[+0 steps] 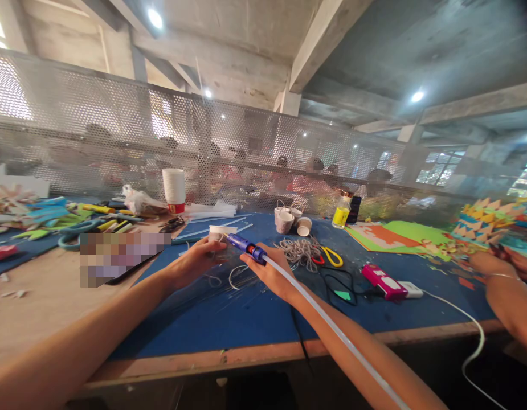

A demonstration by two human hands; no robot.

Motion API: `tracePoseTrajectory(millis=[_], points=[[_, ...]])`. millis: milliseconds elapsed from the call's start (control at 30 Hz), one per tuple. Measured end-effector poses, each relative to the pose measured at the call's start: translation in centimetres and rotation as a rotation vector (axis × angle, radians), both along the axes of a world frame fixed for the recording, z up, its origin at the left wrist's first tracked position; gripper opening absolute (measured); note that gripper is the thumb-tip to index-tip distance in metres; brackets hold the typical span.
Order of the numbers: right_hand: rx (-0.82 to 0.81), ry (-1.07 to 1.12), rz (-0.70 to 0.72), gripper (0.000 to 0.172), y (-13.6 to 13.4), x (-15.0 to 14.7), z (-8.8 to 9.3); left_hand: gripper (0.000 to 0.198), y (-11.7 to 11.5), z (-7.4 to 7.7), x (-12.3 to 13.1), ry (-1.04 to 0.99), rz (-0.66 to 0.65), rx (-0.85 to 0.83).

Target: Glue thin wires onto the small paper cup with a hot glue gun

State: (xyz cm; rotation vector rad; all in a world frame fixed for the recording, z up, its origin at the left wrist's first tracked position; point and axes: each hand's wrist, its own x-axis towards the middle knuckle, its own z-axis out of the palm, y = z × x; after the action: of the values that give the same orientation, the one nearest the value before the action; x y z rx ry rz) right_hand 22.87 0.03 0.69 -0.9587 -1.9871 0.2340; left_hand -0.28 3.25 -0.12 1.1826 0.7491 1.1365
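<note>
My left hand [198, 261] is closed around a small white paper cup [223, 229] above the blue mat [182, 324]. My right hand [269, 272] grips a blue glue gun [247, 247], and a long clear glue stick runs back from it over my right forearm. The gun's tip meets or nearly meets the cup's side; exact contact is too small to tell. A thin white cord [234, 278] curls on the mat between my hands. Beyond them stand small cups wrapped in cord [284, 221], with one on its side [303, 226].
Grey cord [299, 252], yellow-handled scissors [332, 257] and a pink power block [385, 282] lie to the right. A phone [130, 259] and a paper-cup stack [174, 191] are left. Another person's hands [498, 265] work at far right.
</note>
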Motion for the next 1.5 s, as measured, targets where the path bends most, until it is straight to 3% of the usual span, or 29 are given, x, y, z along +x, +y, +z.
tracePoseTrajectory(millis=[433, 1500], points=[[0.161, -0.041, -0.031, 0.03, 0.9, 0.1, -0.9, 0.031, 0.3, -0.1, 0.3, 0.02, 0.075, 0.034], [0.109, -0.07, -0.074, 0.03, 0.2, 0.2, 0.1, 0.031, 0.0, 0.2, 0.3, -0.003, 0.035, 0.014]])
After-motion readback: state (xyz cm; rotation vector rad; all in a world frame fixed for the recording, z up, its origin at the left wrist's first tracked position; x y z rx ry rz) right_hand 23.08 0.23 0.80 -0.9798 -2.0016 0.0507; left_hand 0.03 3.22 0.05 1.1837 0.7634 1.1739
